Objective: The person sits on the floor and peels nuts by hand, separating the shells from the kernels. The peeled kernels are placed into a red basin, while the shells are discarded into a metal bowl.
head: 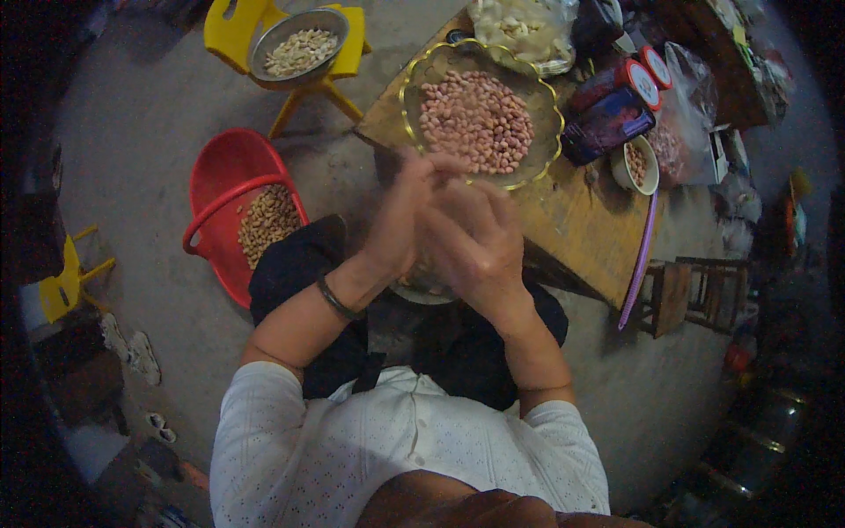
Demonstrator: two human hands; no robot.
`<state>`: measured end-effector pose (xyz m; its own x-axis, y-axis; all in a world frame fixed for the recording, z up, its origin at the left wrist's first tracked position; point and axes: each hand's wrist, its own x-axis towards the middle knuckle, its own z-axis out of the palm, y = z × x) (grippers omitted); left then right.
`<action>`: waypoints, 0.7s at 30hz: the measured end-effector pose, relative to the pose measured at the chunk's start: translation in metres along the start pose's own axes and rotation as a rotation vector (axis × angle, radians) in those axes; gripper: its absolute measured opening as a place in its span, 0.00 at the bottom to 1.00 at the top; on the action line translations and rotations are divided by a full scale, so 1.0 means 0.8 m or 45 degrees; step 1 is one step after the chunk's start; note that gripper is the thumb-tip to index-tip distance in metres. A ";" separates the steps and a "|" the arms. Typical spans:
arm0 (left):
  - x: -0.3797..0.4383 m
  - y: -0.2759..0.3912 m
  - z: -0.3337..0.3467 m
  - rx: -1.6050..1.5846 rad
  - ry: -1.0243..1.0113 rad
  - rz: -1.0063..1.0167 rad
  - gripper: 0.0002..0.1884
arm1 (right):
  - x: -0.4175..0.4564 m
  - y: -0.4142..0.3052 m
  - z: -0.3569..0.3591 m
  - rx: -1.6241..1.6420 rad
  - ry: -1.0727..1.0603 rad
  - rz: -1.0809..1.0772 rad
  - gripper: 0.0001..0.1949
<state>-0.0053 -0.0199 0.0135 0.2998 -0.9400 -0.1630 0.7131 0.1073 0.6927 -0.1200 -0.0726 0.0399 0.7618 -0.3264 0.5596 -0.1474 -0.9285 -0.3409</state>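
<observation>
My left hand (401,214) and my right hand (476,241) come together at the near edge of a clear bowl with a wavy gold rim (562,125). Both are blurred, and whether anything lies between the fingers cannot be made out. Shelled pink-skinned peanuts (475,119) fill much of the bowl. Below my hands, partly covered by them, a round container (422,295) shows between my knees. A red plastic basket (221,171) with unshelled peanuts (269,221) stands on the floor beside my left knee.
A metal bowl (261,56) of pale pieces rests on a yellow chair (353,39). The wooden table (574,231) also bears a plastic bag (561,33), red-lidded jars (642,84), a small white bowl (650,181) with peanuts and a purple strip (639,264). Wooden stools (668,300) stand at right.
</observation>
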 end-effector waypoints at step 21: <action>-0.008 0.008 0.000 0.659 -0.031 0.280 0.09 | -0.019 0.022 -0.001 0.748 0.249 0.715 0.10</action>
<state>-0.0025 -0.0131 0.0189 0.3875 -0.9212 0.0360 0.2298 0.1343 0.9639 -0.1347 -0.0844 0.0257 0.5421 -0.7880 0.2918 -0.0784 -0.3932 -0.9161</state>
